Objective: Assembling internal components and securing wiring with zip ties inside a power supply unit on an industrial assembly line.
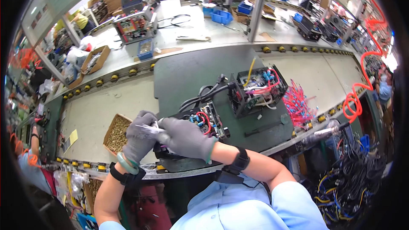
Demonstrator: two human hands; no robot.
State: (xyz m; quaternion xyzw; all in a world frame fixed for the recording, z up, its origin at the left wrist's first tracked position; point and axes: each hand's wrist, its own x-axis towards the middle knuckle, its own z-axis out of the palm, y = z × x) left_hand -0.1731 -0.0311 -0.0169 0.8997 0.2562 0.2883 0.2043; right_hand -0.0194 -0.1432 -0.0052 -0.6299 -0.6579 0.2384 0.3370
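Observation:
Both hands wear grey gloves and meet in front of me, left of the middle. My left hand is closed round a bunch of thin white strips that look like cable ties. The fingers of my right hand are closed at the same bunch; their exact grip is blurred. Partly under my right hand lies an open electronic unit with a circuit board, blue parts and red wires. Its near left part is hidden by the glove. A black power cable curls behind it.
A second unit in a black metal case stands to the right, beside a heap of red and blue wire leads. Left of my hands sits a cardboard box of small brass-coloured parts. A coiled red air hose hangs at right.

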